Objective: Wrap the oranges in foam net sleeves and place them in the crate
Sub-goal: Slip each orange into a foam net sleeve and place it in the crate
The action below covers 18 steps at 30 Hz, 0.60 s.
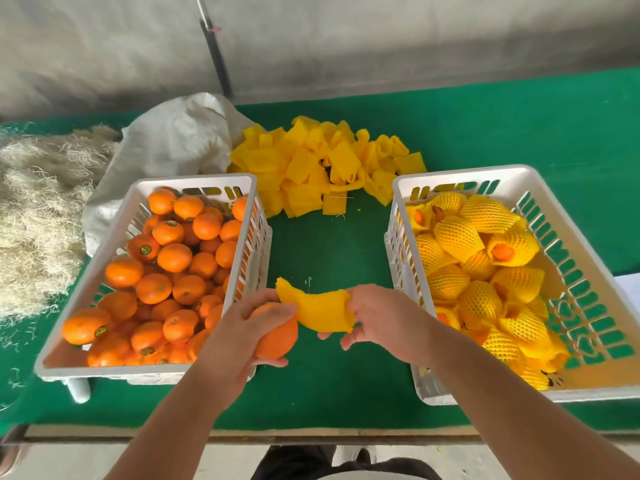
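Note:
My left hand [242, 323] grips a bare orange [278, 336] over the green table, between the two crates. My right hand [377, 317] pinches the right end of a yellow foam net sleeve [320, 308], whose left end lies against the orange and my left fingers. The white crate on the left [86, 282] holds several bare oranges [166, 268]. The white crate on the right [588, 244] holds several oranges wrapped in yellow net sleeves [481, 268].
A heap of loose yellow sleeves [318, 161] lies at the back between the crates. A white woven sack [173, 140] and a pile of pale straw [38, 216] sit at the back left. The green table [329, 244] ends just below my forearms.

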Each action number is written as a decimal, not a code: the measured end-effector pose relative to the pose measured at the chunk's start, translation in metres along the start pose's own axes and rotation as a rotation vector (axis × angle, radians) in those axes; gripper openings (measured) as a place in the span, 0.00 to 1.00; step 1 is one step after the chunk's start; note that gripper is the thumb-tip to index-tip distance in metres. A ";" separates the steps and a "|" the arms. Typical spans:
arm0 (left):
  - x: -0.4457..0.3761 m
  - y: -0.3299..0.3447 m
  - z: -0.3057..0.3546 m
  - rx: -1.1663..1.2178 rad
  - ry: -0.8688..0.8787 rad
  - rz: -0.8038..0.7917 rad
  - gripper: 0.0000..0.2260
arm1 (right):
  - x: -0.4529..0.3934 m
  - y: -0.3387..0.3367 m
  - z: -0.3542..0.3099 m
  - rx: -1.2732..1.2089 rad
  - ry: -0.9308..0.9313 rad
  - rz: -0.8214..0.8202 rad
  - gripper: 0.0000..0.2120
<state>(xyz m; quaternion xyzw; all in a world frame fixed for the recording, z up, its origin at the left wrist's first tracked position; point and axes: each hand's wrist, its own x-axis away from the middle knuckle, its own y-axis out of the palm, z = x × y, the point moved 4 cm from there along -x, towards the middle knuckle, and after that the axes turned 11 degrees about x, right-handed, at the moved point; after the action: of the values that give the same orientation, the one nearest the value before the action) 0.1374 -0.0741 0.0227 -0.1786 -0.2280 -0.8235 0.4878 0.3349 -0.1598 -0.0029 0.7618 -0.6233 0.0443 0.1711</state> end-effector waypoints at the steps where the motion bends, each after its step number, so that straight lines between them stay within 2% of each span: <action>1: 0.001 0.000 -0.002 -0.006 0.002 0.031 0.25 | 0.000 0.002 -0.002 0.088 0.032 0.044 0.38; 4: 0.009 0.006 -0.008 -0.030 0.027 0.092 0.26 | 0.002 0.003 -0.008 0.369 -0.002 0.171 0.13; 6: 0.015 0.010 -0.008 -0.060 0.050 0.106 0.29 | 0.008 0.008 -0.013 0.510 -0.060 0.225 0.06; 10: 0.022 0.010 -0.007 -0.101 0.067 0.115 0.34 | 0.006 0.006 -0.016 0.632 -0.098 0.458 0.05; 13: 0.023 0.009 -0.009 -0.113 0.085 0.104 0.31 | 0.011 -0.001 -0.017 0.710 -0.094 0.688 0.06; 16: 0.025 0.013 -0.011 -0.130 0.060 0.012 0.24 | 0.015 -0.001 -0.020 0.748 -0.093 0.743 0.06; 18: 0.026 0.014 -0.010 -0.119 0.008 -0.095 0.27 | 0.017 -0.002 -0.022 0.773 -0.079 0.741 0.07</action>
<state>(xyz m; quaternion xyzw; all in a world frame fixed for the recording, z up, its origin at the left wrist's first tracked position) 0.1371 -0.1045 0.0307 -0.1929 -0.1847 -0.8585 0.4378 0.3436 -0.1688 0.0224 0.4993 -0.7946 0.2993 -0.1725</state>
